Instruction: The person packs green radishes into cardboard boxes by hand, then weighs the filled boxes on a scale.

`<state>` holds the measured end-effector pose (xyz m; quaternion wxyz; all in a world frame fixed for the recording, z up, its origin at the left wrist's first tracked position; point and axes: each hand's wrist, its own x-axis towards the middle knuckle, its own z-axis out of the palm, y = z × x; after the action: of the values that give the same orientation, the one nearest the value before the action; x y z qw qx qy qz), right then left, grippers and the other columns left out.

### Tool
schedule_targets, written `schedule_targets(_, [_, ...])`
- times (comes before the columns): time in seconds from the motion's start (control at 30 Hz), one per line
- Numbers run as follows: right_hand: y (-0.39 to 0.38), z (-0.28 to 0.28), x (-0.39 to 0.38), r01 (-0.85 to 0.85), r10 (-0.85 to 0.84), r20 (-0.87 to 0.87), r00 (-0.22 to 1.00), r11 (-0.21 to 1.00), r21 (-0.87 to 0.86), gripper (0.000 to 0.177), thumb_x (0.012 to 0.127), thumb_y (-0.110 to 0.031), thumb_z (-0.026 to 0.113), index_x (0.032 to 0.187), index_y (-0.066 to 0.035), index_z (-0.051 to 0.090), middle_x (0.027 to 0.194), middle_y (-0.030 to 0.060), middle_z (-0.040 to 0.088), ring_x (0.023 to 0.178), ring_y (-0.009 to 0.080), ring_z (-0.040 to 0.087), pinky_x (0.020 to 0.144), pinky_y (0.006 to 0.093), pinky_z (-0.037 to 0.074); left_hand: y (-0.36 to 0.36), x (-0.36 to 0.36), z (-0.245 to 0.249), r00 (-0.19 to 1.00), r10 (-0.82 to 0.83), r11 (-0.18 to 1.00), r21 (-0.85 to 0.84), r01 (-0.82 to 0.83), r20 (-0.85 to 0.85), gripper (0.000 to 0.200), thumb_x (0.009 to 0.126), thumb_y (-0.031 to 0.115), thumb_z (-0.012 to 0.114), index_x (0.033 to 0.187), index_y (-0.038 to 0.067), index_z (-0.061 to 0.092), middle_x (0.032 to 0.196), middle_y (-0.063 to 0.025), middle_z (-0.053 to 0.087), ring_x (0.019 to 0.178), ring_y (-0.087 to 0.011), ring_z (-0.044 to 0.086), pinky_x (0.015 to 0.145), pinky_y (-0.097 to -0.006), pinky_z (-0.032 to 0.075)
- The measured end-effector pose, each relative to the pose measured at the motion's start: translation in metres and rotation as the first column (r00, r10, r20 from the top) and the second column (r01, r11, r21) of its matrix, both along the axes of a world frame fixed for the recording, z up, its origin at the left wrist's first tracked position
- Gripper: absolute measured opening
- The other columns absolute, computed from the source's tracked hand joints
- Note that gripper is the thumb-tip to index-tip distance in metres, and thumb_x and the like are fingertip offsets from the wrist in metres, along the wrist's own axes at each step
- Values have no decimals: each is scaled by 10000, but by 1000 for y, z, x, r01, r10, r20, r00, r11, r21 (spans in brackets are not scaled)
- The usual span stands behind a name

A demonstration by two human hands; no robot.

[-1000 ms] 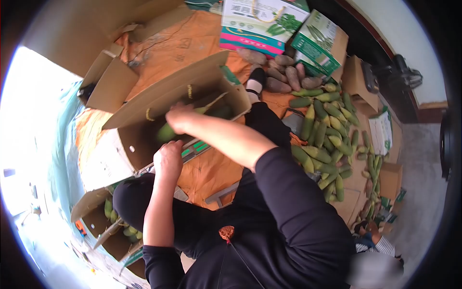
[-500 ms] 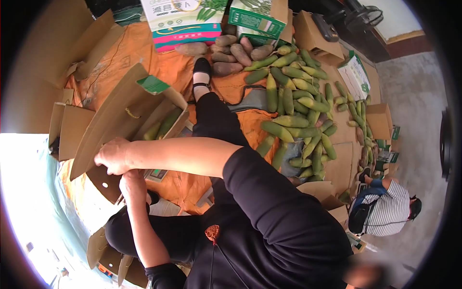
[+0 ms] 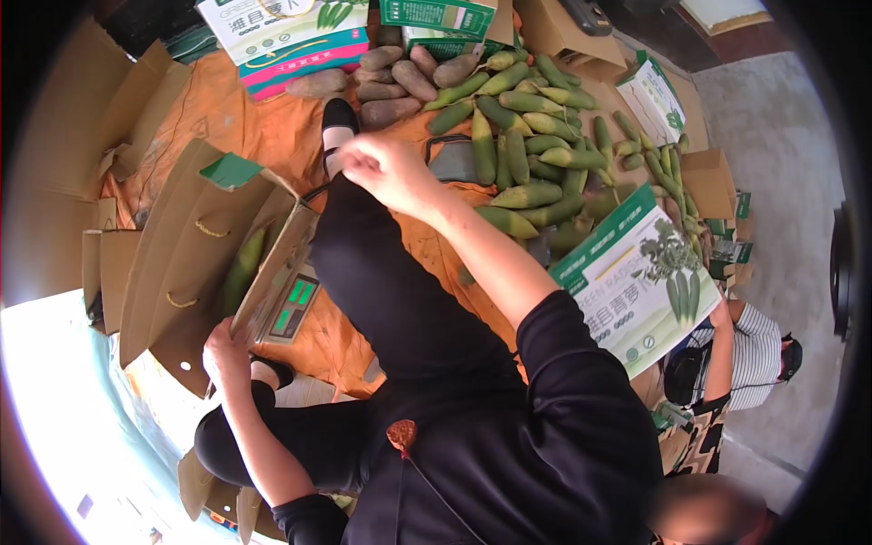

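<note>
Head view: open carton (image 3: 163, 272) stands at the person's left, tall flap raised, two rope handles (image 3: 212, 231) along it. One green radish (image 3: 242, 270) shows inside, partly hidden by the near wall. Left hand (image 3: 227, 359) at the carton's near corner, fingers bent against the edge; cannot tell whether they pinch the board. Right hand (image 3: 391, 174) above the bent leg (image 3: 359, 236), well apart from the carton, fingers loosely bent, slightly blurred, nothing seen in it.

Lit scale display (image 3: 292, 304) just beside the near wall; whether the carton rests on the scale cannot be told.

Judgement: best to steady the corner lightly, since leaning on it could disturb a reading. The raised flap should be clear of the opening, and any radish (image 3: 527, 196) from the pile is best laid lengthwise, gently, to avoid bruising.
</note>
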<state>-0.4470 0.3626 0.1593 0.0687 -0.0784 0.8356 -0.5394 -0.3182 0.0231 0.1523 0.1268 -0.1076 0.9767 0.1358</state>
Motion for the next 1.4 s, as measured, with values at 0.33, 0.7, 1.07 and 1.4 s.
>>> schedule_targets(0.33, [95,-186,123,127,-289,363,886,904,409,282,792,-153,623,1036,-15,654,930,162,667,898,291,642,794,362,493,0,0,-2,1000,4,999,43,-3,-25,181,806,88,590,966,47,664,882,-186,652,819,-361,632,726,-411,488])
schedule_targets(0.7, [209,-227,177,338,-720,256,645,569,750,302,772,-162,643,1051,-47,656,984,151,665,932,305,633,832,382,491,-3,2,-5,999,21,998,55,-19,-29,179,813,67,599,978,41,665,891,-187,655,825,-357,635,733,-400,489])
schedule_targets(1.07, [231,-241,174,978,-800,600,-3,121,167,663,756,-34,691,1307,-47,322,1105,104,560,861,253,607,662,373,510,-5,5,-8,998,23,998,54,-20,-55,180,816,66,602,984,40,663,912,-166,662,834,-345,643,742,-386,496])
schedule_targets(1.4, [219,-243,165,732,-676,724,141,563,383,479,779,-239,755,1136,-57,494,946,76,588,676,195,586,540,310,491,10,-4,8,998,57,998,37,-58,14,178,811,90,609,974,59,673,895,-152,658,831,-332,642,740,-392,494])
